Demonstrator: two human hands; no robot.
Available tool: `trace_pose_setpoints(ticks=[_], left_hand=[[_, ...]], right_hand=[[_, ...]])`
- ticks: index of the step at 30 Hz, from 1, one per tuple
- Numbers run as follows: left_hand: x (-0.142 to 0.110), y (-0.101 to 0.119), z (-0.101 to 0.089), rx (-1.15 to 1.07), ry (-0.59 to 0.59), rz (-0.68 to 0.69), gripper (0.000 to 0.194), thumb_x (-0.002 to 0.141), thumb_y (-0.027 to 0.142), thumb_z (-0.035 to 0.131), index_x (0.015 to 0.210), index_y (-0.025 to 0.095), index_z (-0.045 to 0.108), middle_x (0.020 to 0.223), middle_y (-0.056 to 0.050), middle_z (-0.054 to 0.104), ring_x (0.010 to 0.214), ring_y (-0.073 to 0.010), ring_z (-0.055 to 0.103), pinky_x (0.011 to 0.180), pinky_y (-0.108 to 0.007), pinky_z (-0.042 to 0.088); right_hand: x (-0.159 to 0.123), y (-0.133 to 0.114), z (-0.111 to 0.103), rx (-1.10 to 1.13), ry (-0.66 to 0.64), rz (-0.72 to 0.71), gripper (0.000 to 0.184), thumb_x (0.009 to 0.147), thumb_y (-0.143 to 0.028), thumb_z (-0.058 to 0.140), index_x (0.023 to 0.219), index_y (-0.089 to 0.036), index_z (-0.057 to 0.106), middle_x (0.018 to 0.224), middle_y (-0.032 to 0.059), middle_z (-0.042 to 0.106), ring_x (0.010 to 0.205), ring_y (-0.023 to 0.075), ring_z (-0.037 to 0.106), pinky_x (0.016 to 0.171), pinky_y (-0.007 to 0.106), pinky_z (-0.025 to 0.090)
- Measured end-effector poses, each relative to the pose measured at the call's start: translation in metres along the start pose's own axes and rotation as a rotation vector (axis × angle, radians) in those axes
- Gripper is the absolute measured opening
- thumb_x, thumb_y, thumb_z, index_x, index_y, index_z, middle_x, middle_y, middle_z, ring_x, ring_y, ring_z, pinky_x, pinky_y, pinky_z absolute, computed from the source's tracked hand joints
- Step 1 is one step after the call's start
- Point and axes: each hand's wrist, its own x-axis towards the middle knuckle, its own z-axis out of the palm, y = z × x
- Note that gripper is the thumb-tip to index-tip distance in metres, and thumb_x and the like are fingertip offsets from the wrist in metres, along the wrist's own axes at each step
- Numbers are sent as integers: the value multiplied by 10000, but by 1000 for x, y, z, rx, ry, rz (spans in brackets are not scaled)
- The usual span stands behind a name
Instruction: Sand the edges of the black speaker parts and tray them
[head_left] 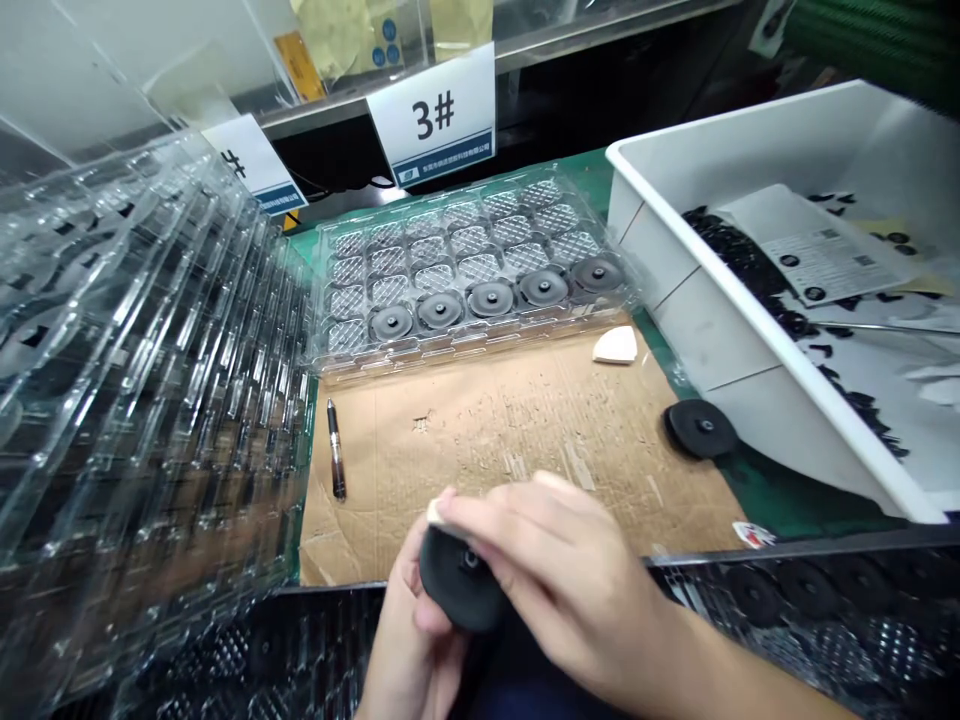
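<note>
My left hand holds a round black disc from below, at the near edge of the cardboard sheet. My right hand lies over the disc's right side, its fingers pinched on a small white piece pressed against the disc's top edge. A clear plastic tray with many pockets lies at the far end of the cardboard; several black discs fill its nearest row. One more black disc lies loose to the right of the cardboard.
A tall stack of clear trays leans at the left. A white bin with black parts and paper labels stands at the right. A pen and a white wedge lie on the cardboard. Black trays sit at the near edge.
</note>
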Motion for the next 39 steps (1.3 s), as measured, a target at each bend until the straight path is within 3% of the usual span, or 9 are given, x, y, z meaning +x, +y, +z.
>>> trace_pose_setpoints(ticks=[4,10,15,23,26,30,34,37,39], left_hand=[[-2,1,6,56,125,88,577,462,461,779,1014,324,679,1056,-9,718,1075,-232,589,966,-314,427],[2,0,10,42,7,130,606,405,409,830,982,282,691,993,-11,732,974,-220,644,884,-258,483],[1,4,14,-74,-59,91,573,446,393,822,997,326,681,1052,20,721,953,-224,660,867,-279,501],[4,1,15,-129,-109,72,543,522,399,774,1048,327,663,1103,14,703,1020,-248,634,879,-276,495],[3,-2,15,-122,-114,67,545,530,414,766,1058,327,658,1118,8,696,1029,-259,629,897,-297,488],[-1,-6,13,-90,-57,68,519,583,384,765,1082,311,645,1079,0,708,1011,-220,634,923,-282,461],[-2,-9,1,-16,-10,31,456,666,320,733,1109,288,632,1139,-23,671,1120,-233,562,982,-307,419],[1,-14,-9,0,-14,57,469,676,342,721,1131,334,609,1193,-6,642,1151,-233,539,997,-321,409],[2,-17,-10,-17,-44,27,511,639,388,736,1132,327,613,1183,-14,648,1163,-243,527,1003,-325,404]], right_hand=[[0,1,4,-39,-128,137,275,866,-85,440,1025,-196,635,764,10,674,639,141,579,603,278,415],[-9,-5,13,-55,164,65,290,845,-64,471,1100,-99,604,804,74,678,664,162,588,630,302,446],[-37,-6,-3,420,-148,417,212,839,-163,555,973,-282,668,787,-21,697,687,122,647,608,196,511],[-63,31,9,515,189,764,230,847,-346,566,1030,-258,675,1030,50,704,900,207,672,738,276,571],[-46,28,2,366,259,693,224,860,-328,550,1046,-267,659,1051,32,692,906,193,662,734,263,564],[-17,0,-1,139,331,336,256,878,-176,492,1101,-263,584,993,17,680,810,141,634,674,230,516],[-4,-17,10,105,73,-24,224,889,-142,432,1050,-126,587,851,63,685,751,166,608,733,320,461],[2,-15,13,145,-169,32,217,896,-123,413,954,-159,619,826,28,675,742,138,591,696,279,427],[5,-14,15,78,-111,53,237,891,-129,394,964,-143,619,774,33,664,671,141,564,650,290,405]])
